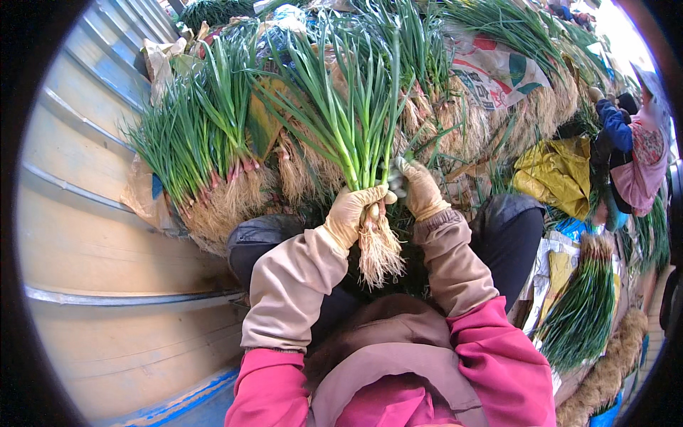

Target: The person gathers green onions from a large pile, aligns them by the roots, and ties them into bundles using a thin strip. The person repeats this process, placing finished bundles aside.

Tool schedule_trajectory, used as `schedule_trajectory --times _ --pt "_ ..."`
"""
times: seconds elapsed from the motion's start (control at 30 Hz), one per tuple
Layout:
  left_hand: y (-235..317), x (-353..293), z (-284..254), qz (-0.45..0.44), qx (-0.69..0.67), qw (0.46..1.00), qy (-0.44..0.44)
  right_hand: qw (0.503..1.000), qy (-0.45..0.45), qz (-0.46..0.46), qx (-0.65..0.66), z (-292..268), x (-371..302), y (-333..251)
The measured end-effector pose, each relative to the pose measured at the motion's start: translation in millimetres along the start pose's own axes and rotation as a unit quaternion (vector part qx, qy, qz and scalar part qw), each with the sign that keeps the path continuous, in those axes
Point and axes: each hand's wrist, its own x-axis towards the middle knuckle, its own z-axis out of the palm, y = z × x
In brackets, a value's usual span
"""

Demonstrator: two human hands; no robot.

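My left hand (353, 212), in a pale yellow glove, is closed round a bunch of green onions (361, 124) just above the bulbs. The green leaves fan upward and away from me, and the pale roots (379, 249) hang below my fist toward my lap. My right hand (418, 186), gloved as well, is just right of the stems at about the same height. Its fingers are smeared by motion, so whether they pinch a leaf does not show. Brown sleeve covers reach up both forearms.
Bundled green onions (231, 192) lie to the left, roots toward me. More bundles and a printed sack (491, 71) fill the far side. A ribbed metal wall (128, 249) stands left. At right are a yellow sack (555, 176), an onion bundle (587, 306) and another person (637, 142).
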Motion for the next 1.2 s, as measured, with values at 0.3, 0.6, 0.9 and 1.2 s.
schedule_trajectory --times 0.3,0.6,0.9,1.2 --pt "1.8 -2.1 -1.6 0.027 0.067 0.997 -0.034 0.971 -0.068 0.045 0.223 11.3 -1.7 28.0" --pt "-6.1 7.2 -8.8 0.04 0.122 0.991 0.041 0.973 0.108 -0.152 -0.133 16.6 35.7 40.7" --pt "34.0 -23.1 -2.9 0.104 -0.08 0.99 -0.05 0.7 -0.039 -0.159 -0.696 -4.1 15.4 -32.8" --pt "21.0 9.3 -0.9 0.026 -0.192 0.979 -0.061 0.81 0.138 -0.239 -0.518 -59.8 141.6 -63.4"
